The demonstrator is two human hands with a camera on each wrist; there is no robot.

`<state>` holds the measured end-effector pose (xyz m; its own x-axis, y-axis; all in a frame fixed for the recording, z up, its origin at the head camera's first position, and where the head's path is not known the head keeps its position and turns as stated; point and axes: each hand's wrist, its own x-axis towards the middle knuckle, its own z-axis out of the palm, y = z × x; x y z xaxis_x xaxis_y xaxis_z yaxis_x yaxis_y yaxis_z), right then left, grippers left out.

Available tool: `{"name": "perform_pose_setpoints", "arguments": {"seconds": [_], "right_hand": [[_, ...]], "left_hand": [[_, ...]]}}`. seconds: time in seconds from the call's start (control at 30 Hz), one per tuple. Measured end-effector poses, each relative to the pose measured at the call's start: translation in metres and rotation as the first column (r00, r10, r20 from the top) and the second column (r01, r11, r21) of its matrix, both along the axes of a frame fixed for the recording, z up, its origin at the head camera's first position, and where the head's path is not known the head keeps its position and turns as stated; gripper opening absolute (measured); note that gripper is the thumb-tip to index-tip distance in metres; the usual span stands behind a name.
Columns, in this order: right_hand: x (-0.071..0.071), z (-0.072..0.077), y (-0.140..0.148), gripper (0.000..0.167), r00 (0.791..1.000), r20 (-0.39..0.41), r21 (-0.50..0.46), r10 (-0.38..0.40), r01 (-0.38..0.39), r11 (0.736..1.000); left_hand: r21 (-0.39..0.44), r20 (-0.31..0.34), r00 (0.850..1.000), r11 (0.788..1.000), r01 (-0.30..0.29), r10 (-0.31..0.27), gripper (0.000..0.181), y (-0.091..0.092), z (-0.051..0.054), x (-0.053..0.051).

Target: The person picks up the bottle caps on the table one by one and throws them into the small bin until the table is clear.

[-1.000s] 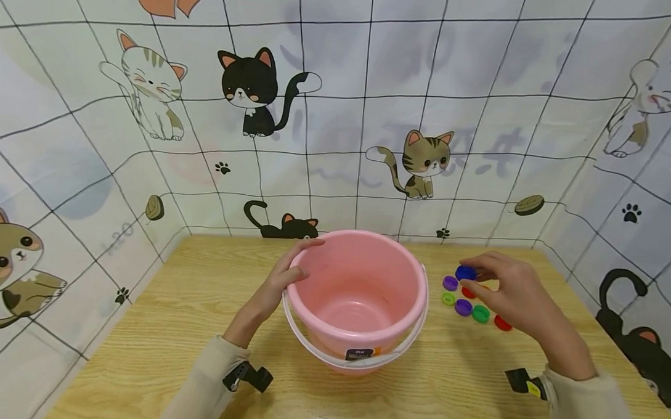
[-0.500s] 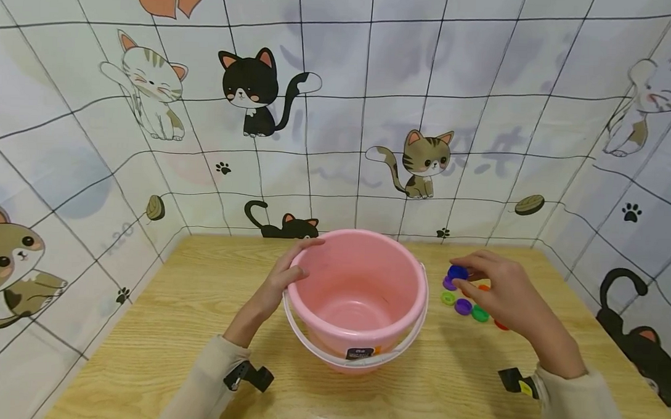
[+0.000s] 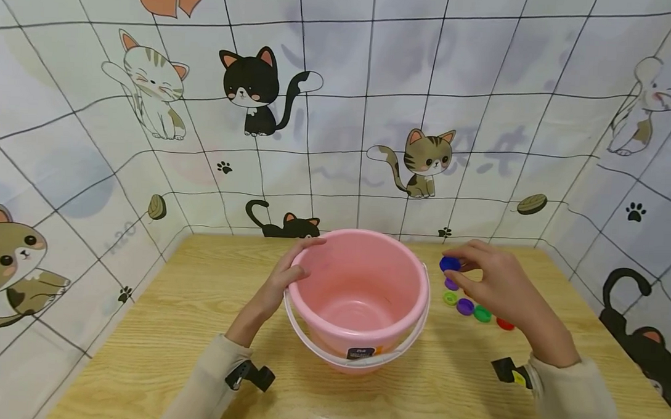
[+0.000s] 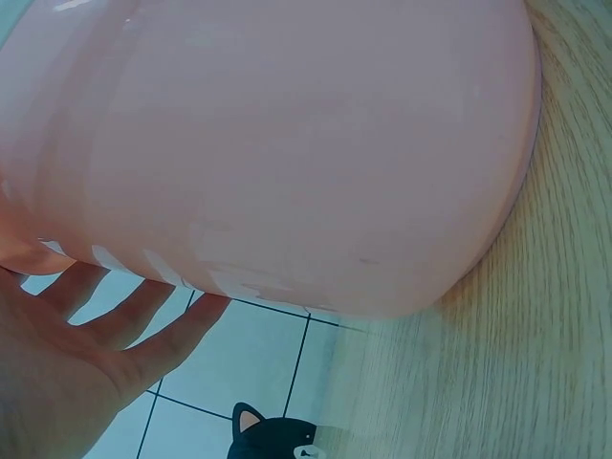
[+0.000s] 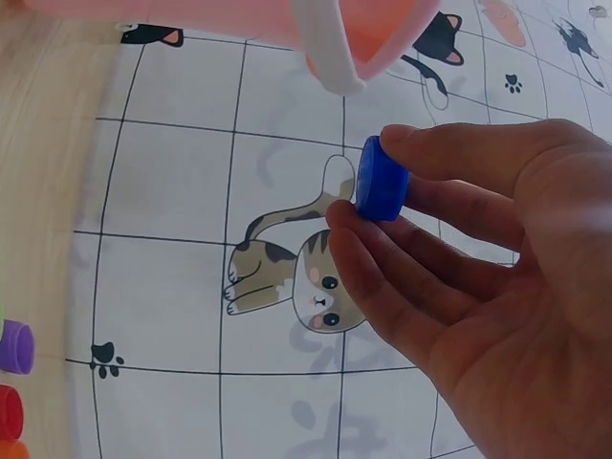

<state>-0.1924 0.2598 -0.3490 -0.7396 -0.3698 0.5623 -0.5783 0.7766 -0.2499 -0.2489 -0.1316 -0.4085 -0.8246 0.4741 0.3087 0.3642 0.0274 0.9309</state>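
A pink bucket with a white handle stands upright on the table. My left hand grips its left rim, thumb over the edge; in the left wrist view the fingers lie along the outer wall. Between thumb and fingertips my right hand pinches a blue bottle cap, held up just right of the bucket. Below that hand, several loose caps lie on the table: purple, light green, green and red. The hand partly hides this group.
The wooden table meets cloth walls printed with cats and a grid at the back and both sides. The bucket's handle hangs down over its front.
My right hand has lifted the blue bottle cap off the group of caps and moved it left, toward the bucket. The left hand and the bucket have stayed put.
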Motion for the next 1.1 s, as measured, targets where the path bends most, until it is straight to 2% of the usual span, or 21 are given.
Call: {"name": "perform_pose_setpoints", "arguments": {"seconds": [0.4, 0.6, 0.83, 1.1], "right_hand": [[-0.007, 0.026, -0.017, 0.027, 1.000, 0.000, 0.051, 0.010, -0.010, 0.999], [-0.009, 0.042, -0.031, 0.026, 0.996, 0.075, 0.066, 0.048, -0.053, 0.996], [-0.017, 0.055, -0.047, 0.027, 0.993, 0.072, 0.100, 0.098, -0.105, 0.989], [-0.017, 0.067, -0.061, 0.029, 0.985, 0.120, 0.114, 0.121, -0.135, 0.984]], "left_hand": [[0.002, -0.001, 1.000, 1.000, 0.007, -0.007, 0.061, -0.002, -0.002, -0.001], [-0.004, -0.005, 1.000, 1.000, -0.002, 0.001, 0.061, -0.002, -0.001, 0.000], [0.000, -0.006, 1.000, 1.000, -0.005, 0.005, 0.061, -0.002, 0.000, 0.000], [-0.003, -0.010, 1.000, 1.000, -0.003, 0.003, 0.061, -0.002, -0.001, -0.001]]}}
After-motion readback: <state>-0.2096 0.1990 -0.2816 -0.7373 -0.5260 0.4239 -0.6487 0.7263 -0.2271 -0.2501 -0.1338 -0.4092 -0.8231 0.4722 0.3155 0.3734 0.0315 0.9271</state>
